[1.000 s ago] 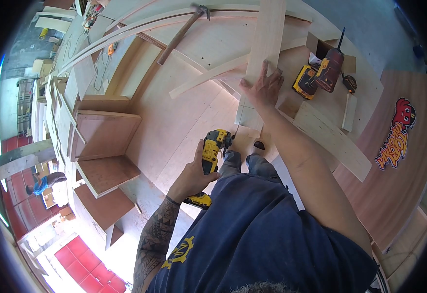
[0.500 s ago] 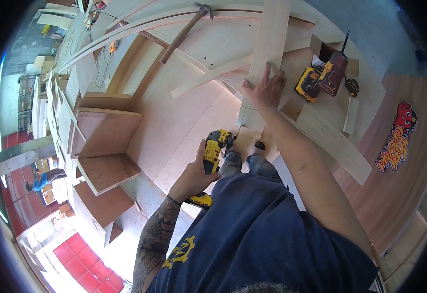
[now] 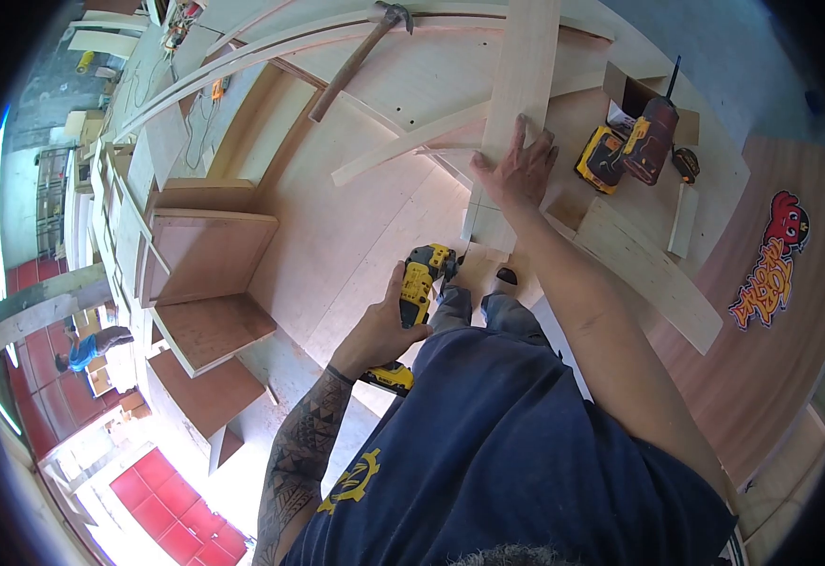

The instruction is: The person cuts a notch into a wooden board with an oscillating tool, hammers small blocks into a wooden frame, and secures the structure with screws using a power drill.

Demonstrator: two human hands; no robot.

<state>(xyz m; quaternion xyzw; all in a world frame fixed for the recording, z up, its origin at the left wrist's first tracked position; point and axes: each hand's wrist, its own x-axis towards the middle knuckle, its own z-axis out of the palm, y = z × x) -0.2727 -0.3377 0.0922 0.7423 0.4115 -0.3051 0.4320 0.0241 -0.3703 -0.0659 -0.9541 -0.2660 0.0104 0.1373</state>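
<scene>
Hammer (image 3: 349,71), cardboard box (image 3: 626,88), distant blue-shirted person (image 3: 83,351).

Dark navy short-sleeved shirt (image 3: 511,443) with yellow gear emblem (image 3: 360,479), greyish-blue trousers (image 3: 510,316), geometric-patterned forearm tattoo (image 3: 305,457).

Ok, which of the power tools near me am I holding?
The yellow-and-black tool, gripped in your left hand. The dark red tool, with the long thin bit, lies apart, to the right of your right hand.

I count two hands of my own, left hand (image 3: 375,332) and right hand (image 3: 516,171), with one yellow cordless tool (image 3: 420,279) and one dark-red drill (image 3: 653,141). Around me I make out one claw hammer (image 3: 357,72), one tape measure (image 3: 685,164), one open cardboard box (image 3: 687,128) and one other person (image 3: 86,348).
</scene>
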